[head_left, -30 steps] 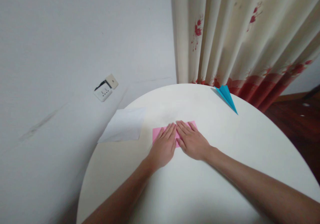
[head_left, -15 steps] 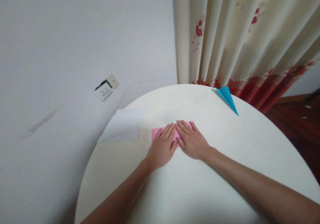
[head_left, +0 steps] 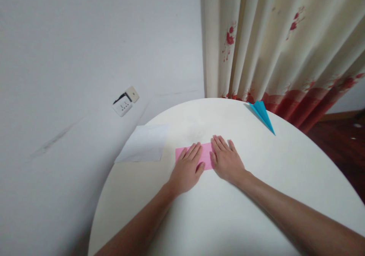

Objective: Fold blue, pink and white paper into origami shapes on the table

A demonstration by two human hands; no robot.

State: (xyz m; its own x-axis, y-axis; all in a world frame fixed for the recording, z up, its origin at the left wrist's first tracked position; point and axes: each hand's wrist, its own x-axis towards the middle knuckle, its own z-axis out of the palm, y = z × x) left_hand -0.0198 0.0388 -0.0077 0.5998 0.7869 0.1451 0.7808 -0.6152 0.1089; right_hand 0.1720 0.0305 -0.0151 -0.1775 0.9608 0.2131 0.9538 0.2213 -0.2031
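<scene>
Head view shows the folded pink paper partly hidden under both palms on the round white surface. Left hand and right hand lie flat on it, fingers straight and close together, gripping nothing.

The light is soft, even and rather dim, with a cool grey cast on the wall. The round white table shows only faint shadows: a thin dark edge under the left hand and the right hand, and a grey band along its near rim. No glare shows on the table. The curtain behind the table bends outward toward the corners, wide-angle distortion. The forearms nearest the table's near edge look slightly smeared.
</scene>
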